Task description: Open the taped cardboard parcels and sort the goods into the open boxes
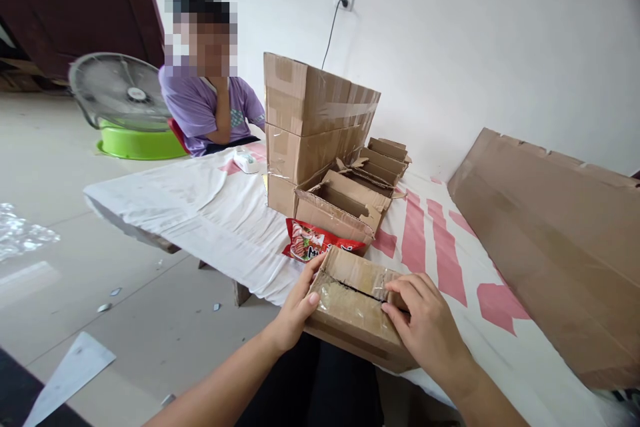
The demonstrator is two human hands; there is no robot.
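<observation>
A small brown cardboard box (360, 313) sits tilted at the table's near edge, above my lap. Clear tape shows on its top, and a dark slit runs between the two top flaps. My left hand (295, 310) grips the box's left end, thumb on top and fingers over the far side. At the right end of the slit, the curled thumb and fingers of my right hand (425, 313) pinch at the flap edge; whether tape is between them I cannot tell. Just behind the box lies a red food packet (313, 240), partly covered by it.
Opened cardboard boxes (345, 197) stand in a row beyond the packet, beside stacked taped boxes (285, 97). A large cardboard sheet (545, 247) leans at right. Across the cloth-covered table (200, 193) sits a person (200, 110), near a fan (120, 90) and green basin (140, 142).
</observation>
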